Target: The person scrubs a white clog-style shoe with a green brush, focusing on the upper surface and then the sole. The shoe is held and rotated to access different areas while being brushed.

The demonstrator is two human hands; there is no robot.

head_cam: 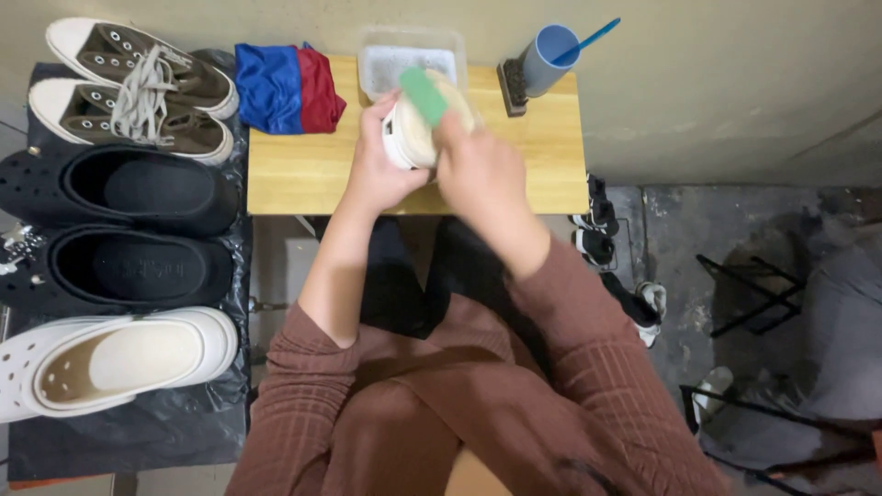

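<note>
Right hand (482,174) grips green brush (424,95) (blurred) | left hand (386,161) clasps white shoe (413,133) between both hands

No packages, labels, signs or screens visible
</note>
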